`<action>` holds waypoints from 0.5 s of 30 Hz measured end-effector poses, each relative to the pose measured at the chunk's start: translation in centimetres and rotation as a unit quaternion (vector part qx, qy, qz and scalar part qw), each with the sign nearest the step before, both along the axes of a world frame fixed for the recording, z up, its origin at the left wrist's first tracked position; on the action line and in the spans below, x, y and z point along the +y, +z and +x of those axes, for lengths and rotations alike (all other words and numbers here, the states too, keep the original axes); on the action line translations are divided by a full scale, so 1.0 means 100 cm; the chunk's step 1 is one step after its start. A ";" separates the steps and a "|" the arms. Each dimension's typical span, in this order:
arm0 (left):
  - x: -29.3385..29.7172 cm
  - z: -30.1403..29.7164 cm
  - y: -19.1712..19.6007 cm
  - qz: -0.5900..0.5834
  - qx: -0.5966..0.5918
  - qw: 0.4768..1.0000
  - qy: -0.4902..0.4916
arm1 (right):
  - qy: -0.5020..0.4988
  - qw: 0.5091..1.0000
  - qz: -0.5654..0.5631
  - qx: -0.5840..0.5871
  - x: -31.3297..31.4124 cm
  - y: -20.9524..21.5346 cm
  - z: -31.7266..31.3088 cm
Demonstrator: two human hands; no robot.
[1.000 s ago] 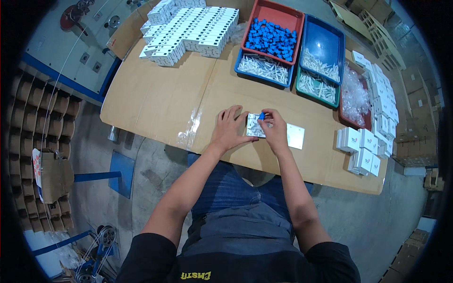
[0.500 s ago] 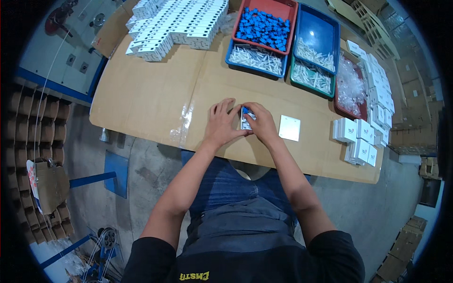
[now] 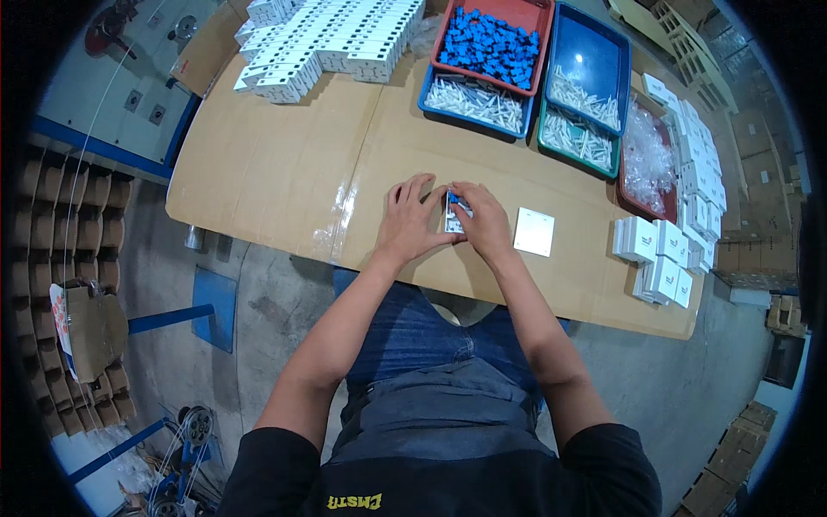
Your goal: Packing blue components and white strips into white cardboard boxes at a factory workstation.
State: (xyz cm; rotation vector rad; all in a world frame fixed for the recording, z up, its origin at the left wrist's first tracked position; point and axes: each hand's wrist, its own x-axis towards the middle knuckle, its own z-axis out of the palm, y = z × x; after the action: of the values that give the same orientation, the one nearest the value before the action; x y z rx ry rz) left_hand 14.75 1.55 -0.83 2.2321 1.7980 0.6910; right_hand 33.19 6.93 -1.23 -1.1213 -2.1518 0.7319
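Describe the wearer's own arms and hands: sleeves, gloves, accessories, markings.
Short black fabric sleeves end above the elbows, belonging to a black shirt with yellow lettering at the front. Forearms are uncovered. Left hand and right hand are gloveless; no watch or bracelet visible. Sleeves show no visible markings.

Cannot see fully the small box [image 3: 451, 224], covered partly by the right hand [image 3: 484, 222]. Cannot tell exactly the blue piece [image 3: 453, 198], too small. Cannot see whole the red tray [image 3: 530, 15], cut by the upper edge.
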 end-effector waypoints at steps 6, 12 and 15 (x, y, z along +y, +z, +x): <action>-0.001 0.003 -0.005 0.011 -0.027 1.000 0.000 | 0.000 0.997 0.059 -0.050 -0.009 -0.005 0.006; -0.007 0.000 -0.003 0.005 -0.020 1.000 -0.002 | 0.017 0.994 0.068 -0.081 -0.023 0.004 0.004; 0.003 0.000 -0.004 0.009 -0.024 1.000 -0.003 | 0.004 0.996 0.045 -0.079 -0.019 0.001 0.008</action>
State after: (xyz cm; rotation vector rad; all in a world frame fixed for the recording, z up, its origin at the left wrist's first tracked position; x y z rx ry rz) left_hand 14.78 1.90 -1.27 2.2125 1.7690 0.7569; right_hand 34.00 5.01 -1.17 -1.1570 -2.2970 0.5606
